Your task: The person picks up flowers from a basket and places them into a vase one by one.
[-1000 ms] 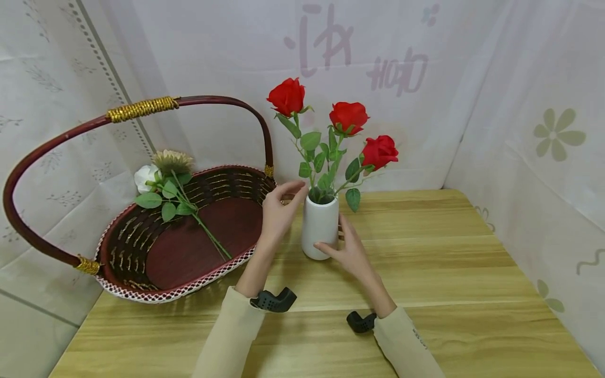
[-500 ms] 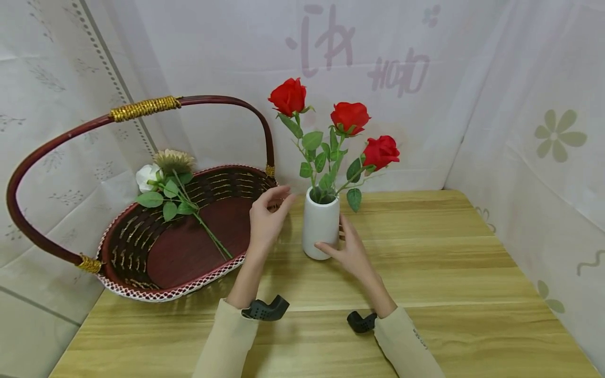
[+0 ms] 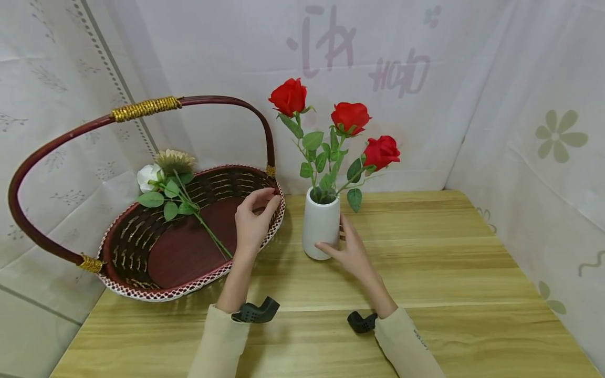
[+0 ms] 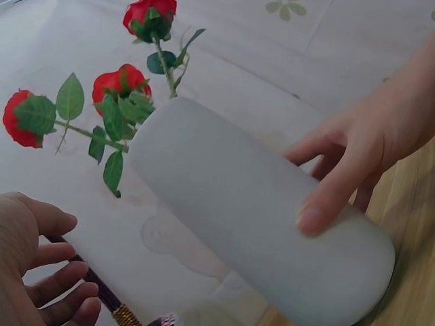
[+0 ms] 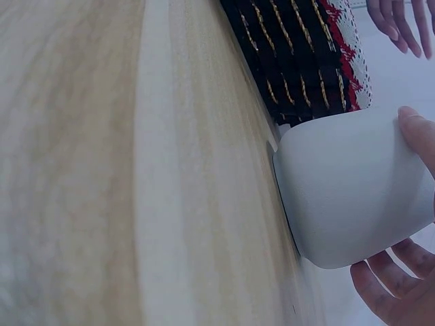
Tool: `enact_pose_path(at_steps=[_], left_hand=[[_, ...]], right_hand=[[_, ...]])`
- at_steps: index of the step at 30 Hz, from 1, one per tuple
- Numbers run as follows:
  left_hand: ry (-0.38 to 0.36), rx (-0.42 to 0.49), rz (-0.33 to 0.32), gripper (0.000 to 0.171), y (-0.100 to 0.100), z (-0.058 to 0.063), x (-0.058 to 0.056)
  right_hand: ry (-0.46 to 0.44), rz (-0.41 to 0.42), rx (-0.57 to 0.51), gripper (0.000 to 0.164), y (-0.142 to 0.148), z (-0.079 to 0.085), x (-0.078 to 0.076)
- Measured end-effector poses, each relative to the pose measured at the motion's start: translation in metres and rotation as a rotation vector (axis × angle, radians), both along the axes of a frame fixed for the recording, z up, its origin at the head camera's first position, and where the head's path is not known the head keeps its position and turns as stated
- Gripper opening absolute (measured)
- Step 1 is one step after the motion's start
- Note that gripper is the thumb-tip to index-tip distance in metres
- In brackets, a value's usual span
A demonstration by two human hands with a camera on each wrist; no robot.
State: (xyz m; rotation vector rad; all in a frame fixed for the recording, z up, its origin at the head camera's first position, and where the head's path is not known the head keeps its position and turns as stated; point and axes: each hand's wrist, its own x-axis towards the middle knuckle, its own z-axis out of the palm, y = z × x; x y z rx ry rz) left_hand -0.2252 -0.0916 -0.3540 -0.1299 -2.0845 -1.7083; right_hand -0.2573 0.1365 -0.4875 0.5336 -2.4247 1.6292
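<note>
A white vase (image 3: 319, 226) stands upright on the wooden table, three red roses (image 3: 350, 118) with green leaves (image 3: 312, 140) rising from its mouth. My right hand (image 3: 352, 253) holds the vase low on its right side, thumb across the front and fingers behind. In the right wrist view the thumb (image 5: 416, 132) and fingers lie on opposite sides of it. My left hand (image 3: 251, 223) is over the right end of the wicker basket (image 3: 160, 295), fingers loosely bent with nothing in them. In the left wrist view, that hand (image 4: 41, 265) is apart from the vase.
Inside the basket lie a white flower (image 3: 150, 178) and a beige flower (image 3: 174, 161), their stems slanting across its floor. The basket's tall handle (image 3: 146, 108) arches above. White curtains (image 3: 378, 47) hang behind the table (image 3: 425, 252) and at both sides.
My left hand has drawn away from the vase's mouth, moving left until it is over the basket's right end. My right hand, the vase and the roses have stayed in place.
</note>
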Motion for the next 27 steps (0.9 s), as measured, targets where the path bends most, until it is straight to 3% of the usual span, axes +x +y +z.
enact_pose_path(at_steps=[20,23,27], left_hand=[[-0.004,-0.008,0.122,0.028,-0.041,-0.003,-0.001],[-0.013,-0.006,0.145,0.029,-0.048,-0.007,-0.005],[-0.011,0.012,0.165,0.031,-0.062,-0.023,-0.018]], right_hand=[[-0.002,-0.001,-0.004,0.086,-0.001,0.000,0.001],[0.001,-0.001,-0.005,0.087,-0.001,0.000,0.001],[0.001,-0.002,-0.004,0.087,0.000,0.000,0.001]])
